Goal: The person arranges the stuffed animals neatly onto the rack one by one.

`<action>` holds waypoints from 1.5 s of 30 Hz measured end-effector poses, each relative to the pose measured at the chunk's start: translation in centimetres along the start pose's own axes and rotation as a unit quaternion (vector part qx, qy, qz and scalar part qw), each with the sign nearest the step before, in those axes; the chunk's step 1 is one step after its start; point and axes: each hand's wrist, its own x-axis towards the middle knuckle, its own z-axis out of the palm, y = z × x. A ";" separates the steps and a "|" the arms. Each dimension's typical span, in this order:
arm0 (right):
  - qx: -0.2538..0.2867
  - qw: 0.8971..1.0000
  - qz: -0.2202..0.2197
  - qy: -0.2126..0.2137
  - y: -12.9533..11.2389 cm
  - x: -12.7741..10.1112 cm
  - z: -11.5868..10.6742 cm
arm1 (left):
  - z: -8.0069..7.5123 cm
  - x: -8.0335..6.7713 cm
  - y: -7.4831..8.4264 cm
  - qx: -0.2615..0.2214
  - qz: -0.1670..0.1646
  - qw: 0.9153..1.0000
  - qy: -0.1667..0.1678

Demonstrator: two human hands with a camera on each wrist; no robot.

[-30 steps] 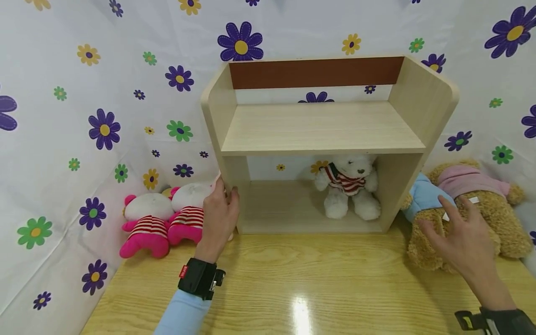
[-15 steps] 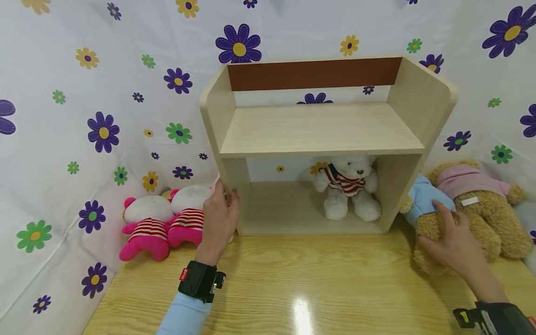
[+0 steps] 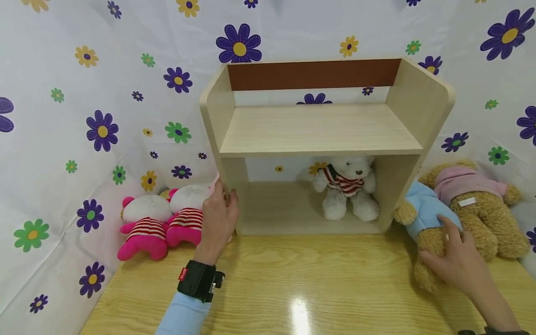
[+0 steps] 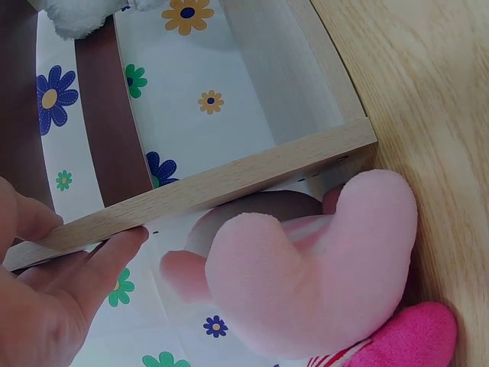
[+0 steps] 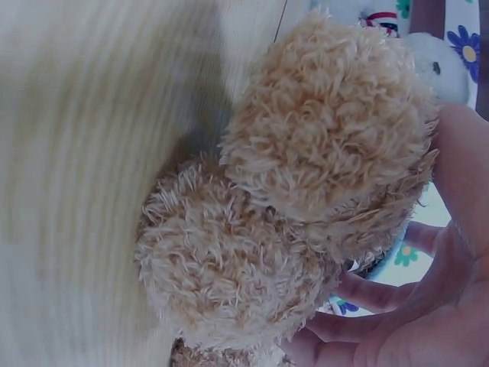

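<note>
Two pink plush toys [image 3: 163,223] are seen lying at the far left of the wooden table [image 3: 293,284], against the flowered cloth. Just right of them, the left side panel of the wooden shelf unit [image 3: 318,135] is gripped by the left hand [image 3: 217,218]. A white teddy bear [image 3: 347,186] is seated in the lower compartment. At the right, the brown teddy bear in a blue shirt [image 3: 427,223] is grasped at its legs by the right hand [image 3: 456,260]. Farther right, a brown bear in pink [image 3: 481,200] is lying.

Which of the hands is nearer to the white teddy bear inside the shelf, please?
Left. The left hand grips the shelf's left side panel, level with the white teddy bear; the right hand holds the brown bear in blue outside the shelf's right wall.
</note>
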 end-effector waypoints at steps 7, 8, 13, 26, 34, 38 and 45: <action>0.004 1.000 0.006 0.015 -0.2 -1.5 -0.1 | 0.0 0.2 -0.1 0.006 0.005 1.000 0.006; 0.006 1.000 0.010 0.016 -0.2 -1.6 -0.2 | 0.0 0.1 -0.1 0.006 0.005 1.000 0.007; 0.023 0.999 0.047 0.007 0.0 -2.3 -0.9 | 0.0 0.2 -0.2 0.002 0.011 1.000 0.005; 0.056 0.980 0.150 -0.123 2.2 -2.4 -2.2 | -0.2 0.2 -0.4 0.001 0.000 1.000 0.003; 0.004 0.981 0.109 -0.160 1.6 -2.2 -1.1 | -0.1 0.0 -0.5 0.006 0.004 1.000 0.001; 0.015 0.986 0.108 -0.126 1.4 -2.2 -0.7 | 0.0 -0.1 -0.5 0.005 -0.005 1.000 -0.002; 0.130 0.949 0.244 -0.149 1.7 -2.9 -0.8 | 0.1 -0.3 -0.3 0.010 -0.005 1.000 -0.006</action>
